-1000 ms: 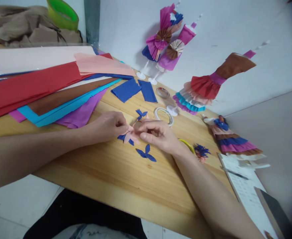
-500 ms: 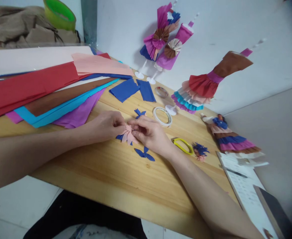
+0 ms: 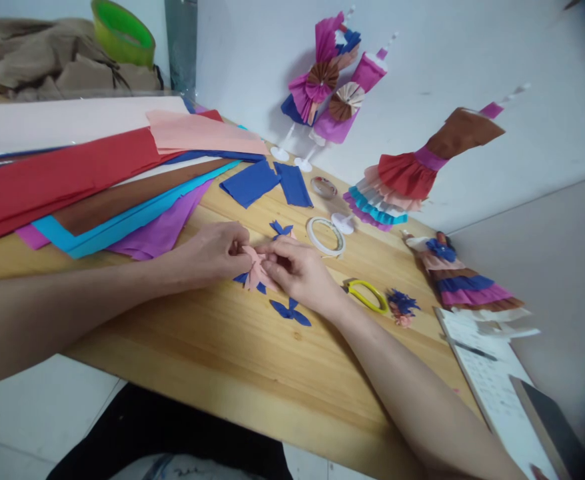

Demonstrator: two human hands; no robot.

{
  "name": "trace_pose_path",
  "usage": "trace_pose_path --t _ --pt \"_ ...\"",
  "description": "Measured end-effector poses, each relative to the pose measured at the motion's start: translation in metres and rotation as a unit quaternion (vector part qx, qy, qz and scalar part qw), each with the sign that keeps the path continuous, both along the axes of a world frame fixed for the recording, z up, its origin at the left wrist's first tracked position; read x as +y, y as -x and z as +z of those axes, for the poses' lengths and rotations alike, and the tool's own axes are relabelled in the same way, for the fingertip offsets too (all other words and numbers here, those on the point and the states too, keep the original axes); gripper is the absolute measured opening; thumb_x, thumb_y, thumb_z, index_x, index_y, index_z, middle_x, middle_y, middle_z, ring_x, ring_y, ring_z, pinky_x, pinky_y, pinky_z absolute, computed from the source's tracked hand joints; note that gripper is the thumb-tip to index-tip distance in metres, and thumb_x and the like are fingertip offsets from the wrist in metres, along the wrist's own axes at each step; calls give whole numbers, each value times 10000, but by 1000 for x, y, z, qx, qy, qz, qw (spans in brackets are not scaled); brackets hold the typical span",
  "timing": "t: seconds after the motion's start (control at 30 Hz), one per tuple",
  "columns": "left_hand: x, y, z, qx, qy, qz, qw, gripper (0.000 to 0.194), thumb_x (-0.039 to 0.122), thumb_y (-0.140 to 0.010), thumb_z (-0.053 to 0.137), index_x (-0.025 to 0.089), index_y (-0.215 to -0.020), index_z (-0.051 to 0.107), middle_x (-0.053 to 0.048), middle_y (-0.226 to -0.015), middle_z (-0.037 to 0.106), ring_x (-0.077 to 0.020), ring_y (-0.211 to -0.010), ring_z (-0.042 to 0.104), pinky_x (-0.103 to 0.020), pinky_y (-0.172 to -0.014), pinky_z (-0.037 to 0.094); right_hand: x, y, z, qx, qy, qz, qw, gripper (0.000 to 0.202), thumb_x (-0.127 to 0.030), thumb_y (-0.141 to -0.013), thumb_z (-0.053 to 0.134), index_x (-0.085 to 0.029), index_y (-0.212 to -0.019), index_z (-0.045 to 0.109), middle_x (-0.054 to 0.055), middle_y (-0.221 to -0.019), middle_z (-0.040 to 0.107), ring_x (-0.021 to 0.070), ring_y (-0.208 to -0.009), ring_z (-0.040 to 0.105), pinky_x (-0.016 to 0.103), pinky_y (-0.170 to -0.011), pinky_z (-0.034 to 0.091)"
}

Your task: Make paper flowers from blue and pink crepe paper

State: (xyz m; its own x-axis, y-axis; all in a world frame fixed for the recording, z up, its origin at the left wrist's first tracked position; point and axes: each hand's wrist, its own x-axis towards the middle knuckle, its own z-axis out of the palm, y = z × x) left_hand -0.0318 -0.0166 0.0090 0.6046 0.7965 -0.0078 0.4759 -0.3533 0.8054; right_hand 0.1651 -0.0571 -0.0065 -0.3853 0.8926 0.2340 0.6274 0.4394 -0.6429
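Pink petal-shaped paper (image 3: 255, 268) lies between my hands at the middle of the table, over small blue pieces. My left hand (image 3: 222, 250) pinches its left side with thumb and fingers. From the right, my right hand (image 3: 295, 270) grips the same pink paper between curled fingertips. Just below my right hand is a blue paper bow shape (image 3: 290, 311), flat on the wood. Another blue cut piece (image 3: 280, 229) lies beyond my fingers. A white tape roll (image 3: 325, 236) rests behind my right hand.
Coloured paper sheets (image 3: 122, 180) cover the left. Blue rectangles (image 3: 250, 182) lie behind my hands. Yellow-handled scissors (image 3: 367, 296) and a blue-and-pink paper cluster (image 3: 402, 303) are at the right. Paper dresses on stands (image 3: 412, 170) and a notebook (image 3: 482, 360) stand or lie farther right.
The pink petals between my fingers have shifted slightly and look more bunched. Both hands keep their grip in nearly the same place.
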Motion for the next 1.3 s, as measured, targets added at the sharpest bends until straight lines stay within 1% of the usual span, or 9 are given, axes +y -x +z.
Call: trace_pose_path --t 0.17,0.3,0.4,0.5,0.6,0.7,1.03,1.17,1.3 --pt "0 1 5 -50 39 29 998 163 313 -804 514 172 -805 596 9 -683 648 -155 -670 580 -257 -602 412 1 -2 -5 0 -7 -2 1000 198 -86 -784 561 -181 -920 668 4 -740 584 126 -652 514 267 -624 419" --pt "2 1 5 -46 14 21 999 258 362 -845 461 167 -739 593 2 -687 628 -156 -686 563 -265 -604 396 -1 -1 -3 7 -3 -7 1000 212 -80 -767 557 -180 -919 665 -2 -735 574 115 -627 505 258 -602 407" --pt "4 0 0 -41 12 22 999 236 334 -819 493 164 -702 608 -2 -659 634 -149 -662 565 -253 -570 384 -2 0 0 11 -2 -20 1000 205 -99 -770 553 -183 -929 650 -3 -738 574 115 -627 514 259 -599 404" --pt "5 0 -5 -38 20 25 999 184 282 -781 539 158 -681 630 -8 -625 648 -136 -616 569 -238 -540 384 -5 1 5 -6 -16 -42 999 42 -185 -779 609 -192 -806 577 -18 -691 542 112 -595 476 259 -577 375" --pt "5 -1 -9 -64 39 -1 997 161 235 -771 539 157 -656 621 -15 -624 672 -131 -613 597 -228 -551 413 -7 3 8 -60 -38 -40 997 187 -269 -760 674 -200 -725 504 -15 -677 526 120 -605 450 271 -591 356" --pt "4 -1 -10 -84 61 -29 994 157 214 -772 526 154 -661 619 -18 -624 681 -131 -618 609 -227 -569 432 -8 4 9 -96 -31 -33 994 182 -213 -753 639 -196 -670 478 -4 -682 534 119 -605 449 273 -592 337" --pt "5 -3 -7 -13 -6 1 1000 249 301 -789 518 158 -586 534 10 -573 523 -112 -583 476 -236 -533 340 -3 -5 11 -81 21 -36 996 216 -111 -685 560 -199 -565 404 -40 -572 452 93 -533 384 262 -552 293" --pt "4 -4 -1 6 -16 -29 999 330 352 -845 452 161 -591 539 10 -574 517 -118 -604 488 -242 -552 335 -3 -2 9 -97 33 -24 994 213 -123 -694 564 -196 -573 405 -34 -584 472 95 -542 398 258 -555 298" --pt "2 -6 4 44 -48 -24 998 433 417 -878 381 161 -547 492 -2 -562 469 -123 -594 465 -260 -541 290 -3 2 7 -110 35 -19 993 129 -92 -671 542 -189 -610 483 -17 -635 549 106 -584 460 255 -578 323"
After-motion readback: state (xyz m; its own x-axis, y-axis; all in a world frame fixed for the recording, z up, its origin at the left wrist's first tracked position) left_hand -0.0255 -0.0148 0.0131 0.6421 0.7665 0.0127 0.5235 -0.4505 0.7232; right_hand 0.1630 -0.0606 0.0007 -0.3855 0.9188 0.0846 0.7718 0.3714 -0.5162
